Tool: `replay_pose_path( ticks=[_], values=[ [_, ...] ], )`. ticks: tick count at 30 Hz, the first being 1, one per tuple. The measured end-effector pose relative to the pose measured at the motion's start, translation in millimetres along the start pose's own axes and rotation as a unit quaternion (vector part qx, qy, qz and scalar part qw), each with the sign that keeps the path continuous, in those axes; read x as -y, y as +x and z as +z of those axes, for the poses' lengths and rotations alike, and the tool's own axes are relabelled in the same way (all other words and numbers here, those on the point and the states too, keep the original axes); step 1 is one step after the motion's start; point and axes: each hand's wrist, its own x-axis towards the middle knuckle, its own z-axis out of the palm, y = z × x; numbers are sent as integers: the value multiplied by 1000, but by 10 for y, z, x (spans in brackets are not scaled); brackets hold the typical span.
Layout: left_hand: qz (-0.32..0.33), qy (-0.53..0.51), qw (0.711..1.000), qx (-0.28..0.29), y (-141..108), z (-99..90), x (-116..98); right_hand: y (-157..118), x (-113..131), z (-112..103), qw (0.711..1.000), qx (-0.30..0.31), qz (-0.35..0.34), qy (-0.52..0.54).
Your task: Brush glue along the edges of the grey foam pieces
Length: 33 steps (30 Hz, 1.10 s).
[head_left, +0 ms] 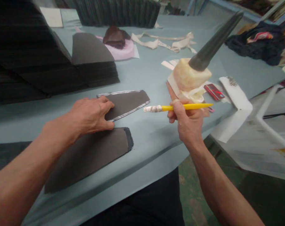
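Observation:
My right hand (188, 119) grips a brush (199, 106) with a yellow handle; its whitish, clotted tip points left, above the table. My left hand (90, 114) rests with thumb and fingers apart on a small dark tapered panel (129, 102), which has pale shiny lines along both long edges. The wrist and palm cover the panel's left end. Just below lies a larger dark panel (92, 157) with a black folded strip at its right end, partly under my left forearm. Behind my right hand stands a yellowish block (189, 75) with a dark cone fixed in its top.
Tall stacks of dark panels (95, 73) fill the left side. A pink pad (123, 51) with a dark brown lump, pale fabric strips (151, 44) and a red box (214, 92) lie farther back. Dark cloth (257, 47) is heaped at right. The table's front edge (156, 175) runs near my body.

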Motion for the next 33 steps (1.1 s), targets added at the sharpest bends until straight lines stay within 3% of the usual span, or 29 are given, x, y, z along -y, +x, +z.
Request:
replay_pose_path(
  ticks=[5,17,25,29,33],
  values=[
    [-13,97,994,57,84,-137,-209,-86,-17,-116,1000,-8,-1,-4],
    [-44,92,994,40,220,-107,-213,-193,-186,-259,999,-36,6,40],
    [9,117,992,44,122,-215,-224,-297,-83,-238,995,-53,-7,83],
    [16,106,994,31,123,-143,-177,-335,-45,-208,995,-61,-45,65],
    [-4,140,989,42,90,-74,-279,-384,-20,-204,994,-50,-81,56]
  ],
)
